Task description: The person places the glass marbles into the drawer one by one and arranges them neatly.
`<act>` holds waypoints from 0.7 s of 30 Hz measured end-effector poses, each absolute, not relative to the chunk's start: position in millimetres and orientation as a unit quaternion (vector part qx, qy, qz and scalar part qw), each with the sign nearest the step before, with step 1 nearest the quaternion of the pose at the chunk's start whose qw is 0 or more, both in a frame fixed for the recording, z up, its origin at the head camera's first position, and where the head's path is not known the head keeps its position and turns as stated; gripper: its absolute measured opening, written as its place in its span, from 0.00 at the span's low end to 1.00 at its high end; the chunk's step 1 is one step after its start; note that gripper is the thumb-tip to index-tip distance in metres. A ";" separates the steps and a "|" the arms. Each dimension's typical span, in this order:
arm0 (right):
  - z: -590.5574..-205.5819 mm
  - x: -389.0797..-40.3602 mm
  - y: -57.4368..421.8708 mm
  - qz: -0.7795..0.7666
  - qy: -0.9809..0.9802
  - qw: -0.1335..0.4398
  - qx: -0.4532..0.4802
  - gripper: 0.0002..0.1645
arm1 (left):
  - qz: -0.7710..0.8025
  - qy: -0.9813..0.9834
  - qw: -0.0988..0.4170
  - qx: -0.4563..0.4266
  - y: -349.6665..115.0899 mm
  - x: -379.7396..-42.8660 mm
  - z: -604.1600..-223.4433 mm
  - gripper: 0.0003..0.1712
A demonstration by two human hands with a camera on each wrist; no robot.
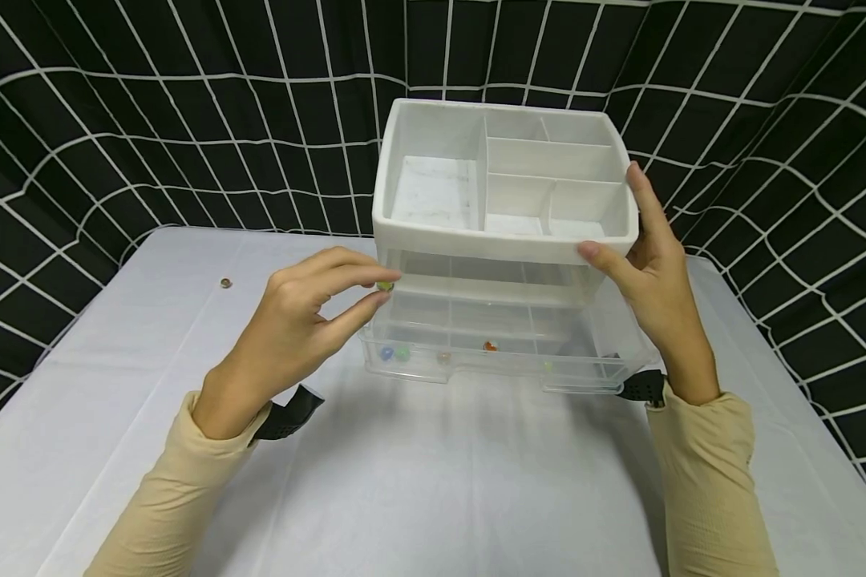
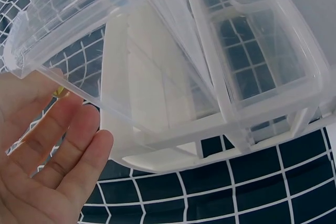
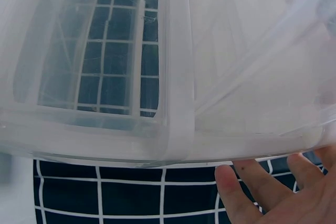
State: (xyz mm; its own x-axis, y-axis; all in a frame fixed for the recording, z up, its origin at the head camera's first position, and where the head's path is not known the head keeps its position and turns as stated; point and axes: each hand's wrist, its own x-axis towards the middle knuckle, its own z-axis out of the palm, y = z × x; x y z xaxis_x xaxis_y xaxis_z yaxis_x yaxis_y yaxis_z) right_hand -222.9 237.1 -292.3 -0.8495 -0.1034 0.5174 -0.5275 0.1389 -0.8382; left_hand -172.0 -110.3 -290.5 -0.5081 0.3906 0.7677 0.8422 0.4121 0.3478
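My left hand (image 1: 306, 308) pinches a yellow-green marble (image 1: 385, 286) between thumb and fingertips, beside the left edge of a pulled-out clear drawer (image 1: 491, 370). In the left wrist view the marble (image 2: 60, 92) shows partly between the fingers. The drawer belongs to a white desktop organizer (image 1: 505, 247). Inside it lie several marbles, among them a blue one (image 1: 386, 353), a green one (image 1: 402, 353) and an orange one (image 1: 490, 346). My right hand (image 1: 653, 272) grips the organizer's upper right side, thumb on the front rim. In the right wrist view its fingers (image 3: 231, 187) lie along the side.
A small brownish marble (image 1: 225, 283) lies on the white-covered table (image 1: 151, 336), left of my left hand. The organizer's top has open compartments (image 1: 436, 192). Black cloth with a white grid (image 1: 260, 112) hangs behind and at both sides.
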 end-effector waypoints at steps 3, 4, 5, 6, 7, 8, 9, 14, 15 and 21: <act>-292.4 -223.1 236.8 0.621 -0.733 0.173 0.217 0.52 | -0.374 -0.784 0.301 -0.394 -109.7 -172.9 -289.8 0.13; -292.6 -223.1 236.6 0.623 -0.731 0.173 0.218 0.52 | -0.374 -0.784 0.300 -0.394 -109.5 -173.1 -289.5 0.13; -292.8 -223.0 236.6 0.624 -0.731 0.172 0.218 0.52 | -0.374 -0.785 0.298 -0.393 -109.3 -173.3 -289.1 0.13; -293.0 -222.9 236.5 0.625 -0.729 0.172 0.219 0.52 | -0.373 -0.786 0.297 -0.394 -109.0 -173.6 -288.7 0.12; -293.4 -222.9 236.4 0.627 -0.728 0.171 0.220 0.52 | -0.372 -0.787 0.296 -0.394 -108.4 -174.0 -288.6 0.12; -293.6 -223.0 236.5 0.628 -0.726 0.171 0.222 0.52 | -0.371 -0.787 0.295 -0.394 -107.7 -174.5 -288.4 0.12; -293.9 -222.9 236.5 0.628 -0.726 0.171 0.222 0.52 | -0.369 -0.788 0.296 -0.394 -106.9 -175.0 -288.1 0.12; -293.4 -222.8 237.1 0.620 -0.733 0.175 0.221 0.52 | -0.360 -0.790 0.291 -0.401 -103.0 -177.3 -284.9 0.12; -293.3 -222.7 237.0 0.618 -0.734 0.175 0.219 0.51 | -0.358 -0.791 0.288 -0.403 -102.3 -177.7 -283.7 0.12; -292.7 -222.8 236.3 0.620 -0.733 0.174 0.219 0.52 | -0.348 -0.798 0.246 -0.426 -95.5 -180.3 -276.5 0.11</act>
